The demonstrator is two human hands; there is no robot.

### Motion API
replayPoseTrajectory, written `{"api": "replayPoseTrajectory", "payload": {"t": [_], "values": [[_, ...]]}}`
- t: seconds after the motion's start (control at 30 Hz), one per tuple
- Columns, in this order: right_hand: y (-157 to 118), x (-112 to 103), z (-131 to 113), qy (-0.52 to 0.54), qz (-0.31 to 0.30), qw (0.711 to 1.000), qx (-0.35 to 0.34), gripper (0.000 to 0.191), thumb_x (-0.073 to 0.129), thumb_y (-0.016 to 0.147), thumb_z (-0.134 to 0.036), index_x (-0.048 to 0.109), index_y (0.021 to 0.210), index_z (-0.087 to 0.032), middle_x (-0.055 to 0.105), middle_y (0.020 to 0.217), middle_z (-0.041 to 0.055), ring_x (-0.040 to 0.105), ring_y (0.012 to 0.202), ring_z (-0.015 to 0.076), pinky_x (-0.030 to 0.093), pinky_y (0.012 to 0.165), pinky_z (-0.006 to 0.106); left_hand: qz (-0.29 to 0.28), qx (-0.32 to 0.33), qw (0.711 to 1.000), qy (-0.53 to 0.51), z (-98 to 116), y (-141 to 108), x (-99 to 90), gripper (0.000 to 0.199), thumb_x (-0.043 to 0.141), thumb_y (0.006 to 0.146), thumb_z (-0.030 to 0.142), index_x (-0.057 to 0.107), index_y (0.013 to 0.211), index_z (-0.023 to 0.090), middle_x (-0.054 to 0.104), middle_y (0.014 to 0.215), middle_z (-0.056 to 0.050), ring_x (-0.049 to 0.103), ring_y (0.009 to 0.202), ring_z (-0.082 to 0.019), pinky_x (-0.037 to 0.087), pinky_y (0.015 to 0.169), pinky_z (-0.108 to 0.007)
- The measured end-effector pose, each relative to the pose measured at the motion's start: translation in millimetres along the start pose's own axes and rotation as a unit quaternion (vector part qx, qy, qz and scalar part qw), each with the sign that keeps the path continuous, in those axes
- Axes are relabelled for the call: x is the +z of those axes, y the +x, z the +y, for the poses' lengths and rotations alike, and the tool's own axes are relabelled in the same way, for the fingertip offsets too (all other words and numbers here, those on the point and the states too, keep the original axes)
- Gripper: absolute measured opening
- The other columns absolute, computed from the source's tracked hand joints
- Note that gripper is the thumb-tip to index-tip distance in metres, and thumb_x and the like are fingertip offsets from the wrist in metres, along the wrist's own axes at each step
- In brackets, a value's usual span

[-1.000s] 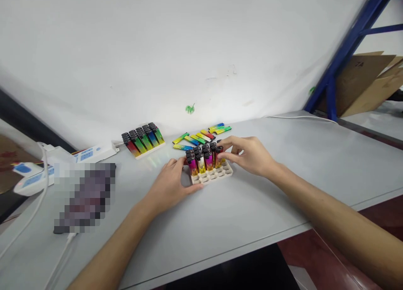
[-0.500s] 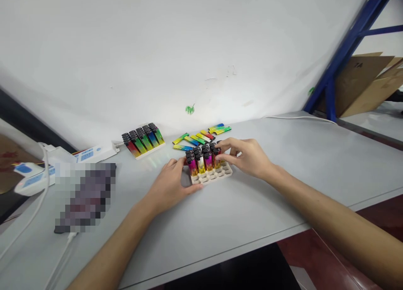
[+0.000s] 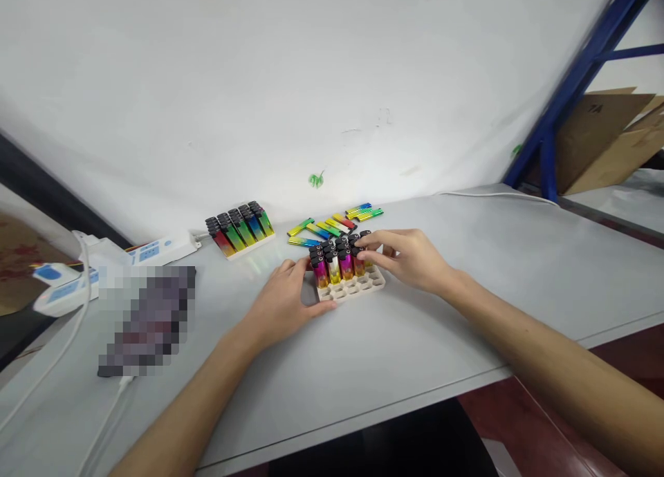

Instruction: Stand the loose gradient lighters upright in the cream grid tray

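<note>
A cream-coloured holder (image 3: 353, 292) with rows of holes stands on the table in front of me. Upright lighters (image 3: 346, 265) with black tops and pink, yellow and orange bodies fill its back rows, while the front holes are bare. My left hand (image 3: 283, 304) is closed around the holder's left end, thumb along the front edge. At the right end, my right hand (image 3: 415, 261) pinches the black top of a lighter standing in the holder. Its fingertips partly cover that lighter. Behind the holder lie several loose lighters (image 3: 306, 242), coloured yellow, green, blue and red.
A second holder (image 3: 252, 247) full of upright lighters stands against the wall, back left. White power strips (image 3: 160, 249) and a pixelated dark object (image 3: 150, 321) with a white cable lie on the left. Cardboard boxes (image 3: 596, 142) stand behind a blue frame (image 3: 548, 152) at right.
The whole view has shifted slightly. Both hands keep nearly the same places at the holder, the right fingers still on the lighter at its right end.
</note>
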State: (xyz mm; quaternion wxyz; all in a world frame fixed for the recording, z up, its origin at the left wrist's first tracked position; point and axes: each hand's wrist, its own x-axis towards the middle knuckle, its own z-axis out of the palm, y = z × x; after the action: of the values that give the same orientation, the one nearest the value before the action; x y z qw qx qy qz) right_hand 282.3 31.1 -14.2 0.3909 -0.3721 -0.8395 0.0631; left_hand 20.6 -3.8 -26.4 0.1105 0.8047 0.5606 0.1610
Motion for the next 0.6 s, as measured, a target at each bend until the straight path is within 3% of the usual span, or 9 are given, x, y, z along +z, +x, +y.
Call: {"api": "replayPoseTrajectory", "payload": {"t": [0.13,0.23,0.3,0.37,0.47,0.6], "values": [[1.0,-4.2,-1.6,-0.008,0.053,0.999,0.005,0.021,0.057,0.096,-0.035,0.072,0.096,-0.021,0.073,0.079,-0.0001,0.052,0.053,0.0096,0.043,0.057,0.024,-0.001,0.002,1.0,-0.006,1.5,0.2,-1.0,0.072,0.066,0.078,0.066,0.049,0.13,0.019,0.057,0.116,-0.011,0.053,0.112,-0.032,0.046,0.095,-0.045],[2.5,-6.8,6.7,-0.011,0.121,0.991,0.056,0.026,0.052,0.098,-0.038,0.07,0.095,-0.02,0.064,0.065,-0.0009,0.05,0.053,0.0112,0.041,0.057,0.025,0.0,0.007,1.0,-0.012,1.6,-0.5,-2.3,0.072,0.067,0.077,0.065,0.048,0.13,0.019,0.057,0.116,-0.011,0.053,0.112,-0.031,0.047,0.095,-0.045],[3.4,-6.4,17.7,-0.02,0.139,0.985,0.099,0.028,0.05,0.098,-0.039,0.069,0.097,-0.02,0.063,0.066,-0.0001,0.052,0.057,0.0128,0.041,0.06,0.027,-0.004,0.008,1.0,-0.017,1.8,-1.3,-3.4,0.073,0.069,0.075,0.065,0.049,0.129,0.02,0.058,0.116,-0.01,0.053,0.112,-0.031,0.047,0.094,-0.044],[3.7,-3.5,30.3,-0.042,0.118,0.983,0.133,0.028,0.047,0.099,-0.039,0.068,0.101,-0.02,0.066,0.076,0.0024,0.057,0.065,0.0153,0.043,0.063,0.028,-0.009,0.016,1.0,-0.022,2.9,-2.0,-4.4,0.075,0.071,0.073,0.066,0.049,0.13,0.021,0.057,0.117,-0.01,0.053,0.114,-0.031,0.047,0.094,-0.044],[4.7,6.4,47.3,-0.081,0.035,0.985,0.151,0.031,0.044,0.1,-0.036,0.066,0.113,-0.019,0.067,0.096,0.0083,0.061,0.087,0.0214,0.047,0.074,0.032,-0.026,0.03,0.999,-0.025,6.6,-2.6,-5.2,0.081,0.072,0.07,0.068,0.048,0.131,0.021,0.056,0.12,-0.01,0.052,0.117,-0.032,0.047,0.097,-0.045],[13.5,27.1,62.5,-0.168,-0.108,0.975,0.1,0.047,0.044,0.099,-0.04,0.054,0.14,-0.018,0.059,0.113,0.0164,0.056,0.103,0.0289,0.045,0.092,0.04,-0.042,0.052,0.997,-0.033,12.3,-2.2,-4.4,0.084,0.073,0.069,0.07,0.048,0.131,0.02,0.056,0.118,-0.01,0.052,0.116,-0.033,0.047,0.097,-0.047]]}}
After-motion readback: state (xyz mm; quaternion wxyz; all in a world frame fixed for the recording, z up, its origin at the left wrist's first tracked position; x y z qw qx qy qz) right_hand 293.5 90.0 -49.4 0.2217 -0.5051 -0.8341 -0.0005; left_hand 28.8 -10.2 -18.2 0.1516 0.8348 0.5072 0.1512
